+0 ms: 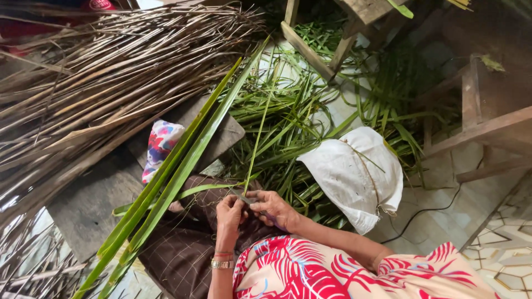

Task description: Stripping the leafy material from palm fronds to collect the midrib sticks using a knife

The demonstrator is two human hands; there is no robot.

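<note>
My left hand [230, 213], with bangles at the wrist, and my right hand [275, 209] meet over my lap. Both pinch the lower end of a thin green leaf strip [256, 145] that rises away from me. A small grey blade [243, 196] shows between the fingers; which hand grips it I cannot tell. Two long green palm leaves [176, 171] lie across my lap, from lower left up to the far right, just left of my left hand.
A big pile of dry brown leaf ribs [100, 72] fills the left. Green leaf scraps [299, 111] cover the floor ahead, beside a white sack [354, 171]. Wooden furniture legs [310, 50] stand ahead and at right. A patterned cloth [160, 145] lies on a wooden board [88, 205].
</note>
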